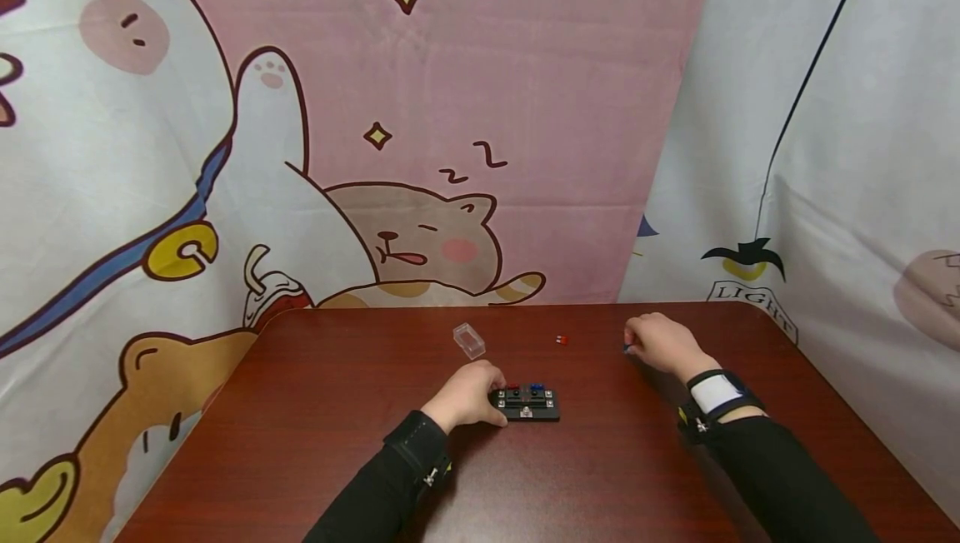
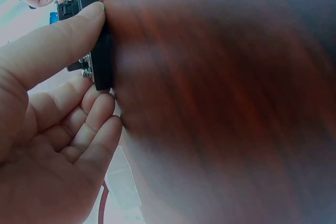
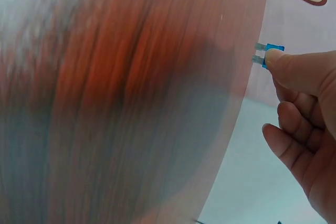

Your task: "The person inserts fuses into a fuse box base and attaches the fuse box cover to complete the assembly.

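A black fuse block (image 1: pixel 543 415) with metal terminals lies on the table, and a red and a blue piece show along its far side. My left hand (image 1: pixel 467 394) grips the block's left end, with the thumb (image 2: pixel 84 27) on its near edge and the fingers round the end. Off to the right, my right hand (image 1: pixel 660 343) pinches a blue blade fuse (image 3: pixel 275 47) between thumb and fingers. Two metal prongs stick out of that fuse in the right wrist view. A small red blade fuse (image 1: pixel 562 341) lies between the hands, farther back.
A clear plastic box (image 1: pixel 468 341) lies behind the left hand, close to the far edge of the brown table (image 1: pixel 360 460). Behind the table hangs a printed cartoon cloth (image 1: pixel 570 110). Both wrists wear straps over dark sleeves.
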Demonstrator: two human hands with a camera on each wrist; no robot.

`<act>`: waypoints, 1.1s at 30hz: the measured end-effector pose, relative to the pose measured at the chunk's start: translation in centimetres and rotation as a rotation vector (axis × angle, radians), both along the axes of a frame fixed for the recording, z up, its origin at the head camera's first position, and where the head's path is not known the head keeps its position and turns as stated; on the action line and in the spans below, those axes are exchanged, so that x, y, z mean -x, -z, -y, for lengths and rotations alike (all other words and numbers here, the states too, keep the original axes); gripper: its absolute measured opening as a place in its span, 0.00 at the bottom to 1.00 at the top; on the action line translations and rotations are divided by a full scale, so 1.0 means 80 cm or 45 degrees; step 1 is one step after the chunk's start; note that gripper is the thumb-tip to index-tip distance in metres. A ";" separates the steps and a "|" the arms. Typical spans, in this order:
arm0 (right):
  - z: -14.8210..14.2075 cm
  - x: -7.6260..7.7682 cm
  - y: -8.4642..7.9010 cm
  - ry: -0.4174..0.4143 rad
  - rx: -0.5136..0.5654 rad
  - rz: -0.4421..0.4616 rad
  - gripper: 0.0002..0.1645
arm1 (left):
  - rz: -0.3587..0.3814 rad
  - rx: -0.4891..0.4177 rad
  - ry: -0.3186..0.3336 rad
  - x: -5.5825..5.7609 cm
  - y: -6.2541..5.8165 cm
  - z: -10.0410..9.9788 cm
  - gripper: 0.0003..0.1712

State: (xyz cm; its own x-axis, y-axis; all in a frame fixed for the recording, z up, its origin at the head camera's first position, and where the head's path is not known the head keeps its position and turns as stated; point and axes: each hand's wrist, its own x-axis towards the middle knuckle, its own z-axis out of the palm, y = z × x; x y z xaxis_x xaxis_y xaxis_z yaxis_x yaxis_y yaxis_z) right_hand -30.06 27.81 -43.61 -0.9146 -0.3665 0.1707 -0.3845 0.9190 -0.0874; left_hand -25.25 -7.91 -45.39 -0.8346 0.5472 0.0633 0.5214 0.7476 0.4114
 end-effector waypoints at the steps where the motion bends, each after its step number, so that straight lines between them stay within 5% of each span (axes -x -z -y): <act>1: 0.002 0.000 0.001 -0.001 0.006 0.002 0.12 | 0.001 0.001 0.000 0.000 0.000 0.000 0.26; 33: 0.079 -0.011 0.017 -0.135 0.081 -0.005 0.13 | 0.019 -0.002 -0.025 -0.001 -0.001 0.000 0.26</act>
